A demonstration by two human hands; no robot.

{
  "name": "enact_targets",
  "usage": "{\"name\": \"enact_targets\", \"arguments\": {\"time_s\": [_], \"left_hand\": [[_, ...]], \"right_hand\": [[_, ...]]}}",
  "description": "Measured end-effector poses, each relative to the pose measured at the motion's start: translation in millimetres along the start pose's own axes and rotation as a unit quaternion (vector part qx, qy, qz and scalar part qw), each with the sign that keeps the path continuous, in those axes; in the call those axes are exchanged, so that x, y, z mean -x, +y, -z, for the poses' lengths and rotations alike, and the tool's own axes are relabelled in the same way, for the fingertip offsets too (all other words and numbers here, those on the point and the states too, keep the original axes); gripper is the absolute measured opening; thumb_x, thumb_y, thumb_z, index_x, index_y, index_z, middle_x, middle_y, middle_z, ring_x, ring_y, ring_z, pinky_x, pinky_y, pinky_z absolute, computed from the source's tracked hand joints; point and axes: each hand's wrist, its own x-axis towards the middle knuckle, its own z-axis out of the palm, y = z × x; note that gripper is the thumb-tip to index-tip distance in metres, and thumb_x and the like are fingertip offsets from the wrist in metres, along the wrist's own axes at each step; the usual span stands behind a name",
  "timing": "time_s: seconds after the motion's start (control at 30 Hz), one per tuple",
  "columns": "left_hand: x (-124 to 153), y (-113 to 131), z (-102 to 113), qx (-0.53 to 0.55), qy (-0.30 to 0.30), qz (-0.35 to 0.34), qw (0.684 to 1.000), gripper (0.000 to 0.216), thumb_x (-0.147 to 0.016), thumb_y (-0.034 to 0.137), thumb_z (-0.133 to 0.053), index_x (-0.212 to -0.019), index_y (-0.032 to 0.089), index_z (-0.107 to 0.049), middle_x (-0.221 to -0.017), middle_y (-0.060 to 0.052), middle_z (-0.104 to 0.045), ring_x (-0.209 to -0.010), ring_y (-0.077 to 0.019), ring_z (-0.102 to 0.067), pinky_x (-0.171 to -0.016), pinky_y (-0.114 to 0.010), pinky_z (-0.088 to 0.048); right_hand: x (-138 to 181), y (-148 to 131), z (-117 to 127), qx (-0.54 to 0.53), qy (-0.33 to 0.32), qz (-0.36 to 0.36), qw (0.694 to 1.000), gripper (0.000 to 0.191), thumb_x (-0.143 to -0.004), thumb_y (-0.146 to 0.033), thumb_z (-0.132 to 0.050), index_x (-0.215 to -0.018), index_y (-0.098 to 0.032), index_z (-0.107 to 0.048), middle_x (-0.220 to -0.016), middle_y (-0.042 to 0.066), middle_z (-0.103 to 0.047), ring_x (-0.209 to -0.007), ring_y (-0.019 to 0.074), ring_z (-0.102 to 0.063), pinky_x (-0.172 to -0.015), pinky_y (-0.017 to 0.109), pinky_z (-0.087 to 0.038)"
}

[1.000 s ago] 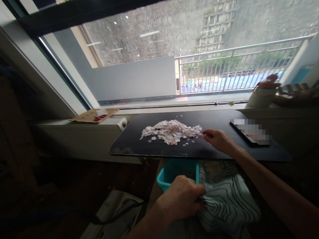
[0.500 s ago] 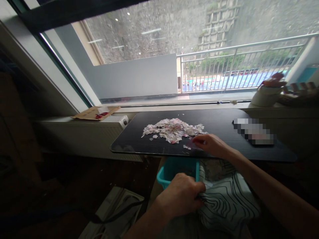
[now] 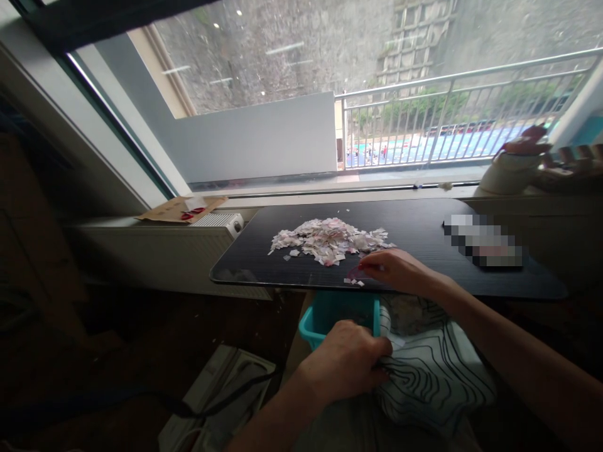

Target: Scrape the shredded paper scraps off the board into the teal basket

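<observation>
My left hand (image 3: 342, 361) is closed at the near right corner of a turquoise plastic bin (image 3: 313, 336), against striped fabric (image 3: 424, 370); its fingertips are partly hidden. The bin sits just below the front edge of a black tabletop (image 3: 249, 257). A pile of small torn paper scraps (image 3: 330, 235) lies on that top, mostly white with some pink. In front of the pile, my right hand (image 3: 398, 267) pinches a thin, see-through pinkish sheet (image 3: 357, 271) low over the surface. A few loose scraps (image 3: 354, 282) lie beside the sheet, near the edge.
A blurred-out dark object (image 3: 485, 242) lies on the tabletop's right side. Behind stands a window with a sill, where a white pot (image 3: 506, 172) sits at right. Left are a radiator (image 3: 188, 251) with cardboard (image 3: 162, 210) on it, and an open white box (image 3: 226, 389) below.
The pinkish sheet and my right hand have shifted slightly left, and the loose scraps by the edge sit a little differently. My left hand stays at the bin. The view has tilted slightly.
</observation>
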Motion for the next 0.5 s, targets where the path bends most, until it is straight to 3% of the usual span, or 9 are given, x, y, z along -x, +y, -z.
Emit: {"name": "enact_targets", "arguments": {"time_s": [0.23,0.5], "left_hand": [[-0.8,-0.6,-4.6,-0.021,0.017,-0.012,1.0,0.018,-0.081,0.036,-0.063,-0.092,0.022,-0.062,-0.074,-0.001,-0.066,-0.073,-0.0209,-0.063,-0.065,-0.027,-0.042],[-0.8,0.4,-2.4,-0.016,0.015,-0.011,1.0,0.017,-0.081,0.034,-0.063,-0.092,0.021,-0.063,-0.074,-0.001,-0.066,-0.072,-0.0214,-0.063,-0.064,-0.028,-0.041]], "right_hand": [[26.1,-3.2,12.3,0.007,0.014,-0.024,1.0,0.026,-0.085,-0.027,-0.048,-0.096,-0.022,-0.072,-0.087,0.004,-0.073,-0.077,0.0173,-0.064,-0.066,0.024,-0.043],[28.6,-3.0,13.8,0.018,0.017,-0.059,0.998,0.026,-0.084,-0.026,-0.048,-0.097,-0.021,-0.071,-0.087,0.003,-0.073,-0.078,0.0179,-0.065,-0.067,0.024,-0.043]]}}
